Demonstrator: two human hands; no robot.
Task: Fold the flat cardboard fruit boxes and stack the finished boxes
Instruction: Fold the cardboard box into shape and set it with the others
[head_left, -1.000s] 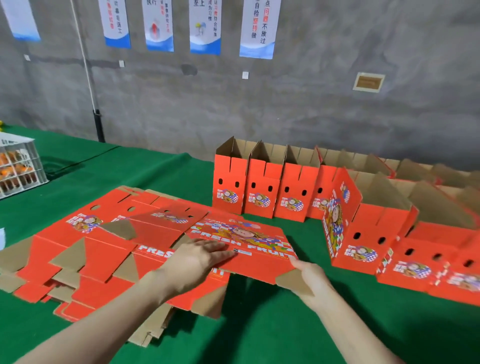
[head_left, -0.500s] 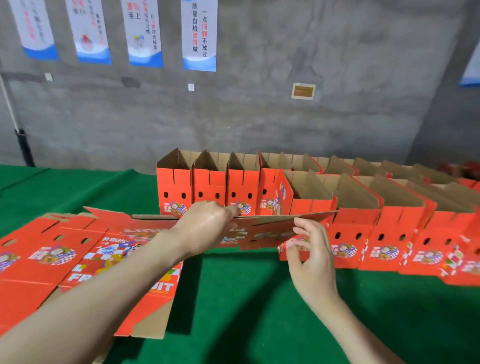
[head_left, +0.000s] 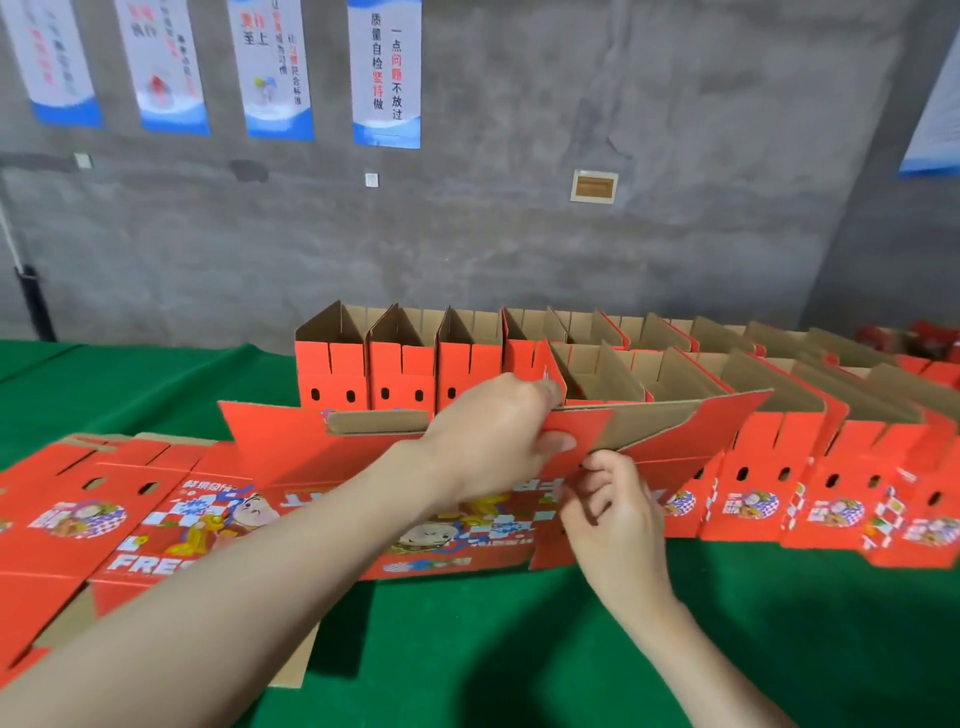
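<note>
Left hand clamps the top edge of the red printed flat cardboard box, upright above the green cloth table; right hand pinches its side panel with curled fingers. Best fold squarely along the crease, holding the top edge steady

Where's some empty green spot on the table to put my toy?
Bare green cloth lies near, before the folded boxes, right of the right hand. Another patch sits far left, behind the flat box stack. Crowded: the middle, where left hand and right hand hold the half-folded box, and back right.
</note>
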